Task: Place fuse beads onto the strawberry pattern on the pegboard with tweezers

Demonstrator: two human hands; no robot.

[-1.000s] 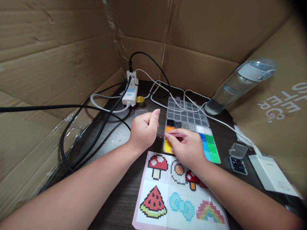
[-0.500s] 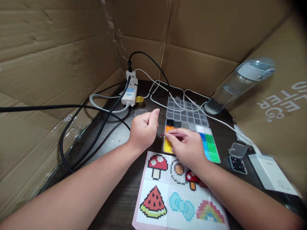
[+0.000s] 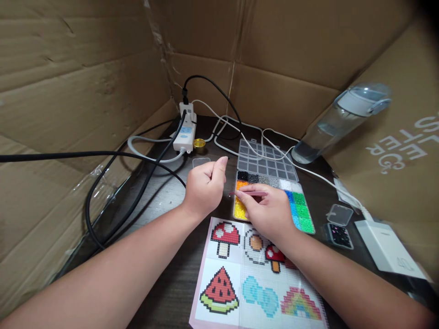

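Note:
My left hand (image 3: 206, 186) is a closed fist with the thumb on top, held above the table left of the bead box. What is inside it, if anything, is hidden. In my right hand (image 3: 269, 208) are pink tweezers (image 3: 255, 193), gripped between thumb and fingers, their tips pointing left toward my fist. That hand covers the middle of the open bead box (image 3: 303, 211), whose compartments hold beads sorted by colour. Nearer to me lies a pegboard over pattern sheets (image 3: 236, 268) showing a mushroom, a watermelon and other pictures. A small red mushroom (image 3: 274, 258) rests on it by my right wrist.
A power strip (image 3: 185, 132) with cables and a small gold cup (image 3: 199, 145) stand at the back. To the right are a water bottle (image 3: 329, 125), a small case of black beads (image 3: 339, 235) and a white charger (image 3: 389, 249). Cardboard walls (image 3: 85, 82) surround the table.

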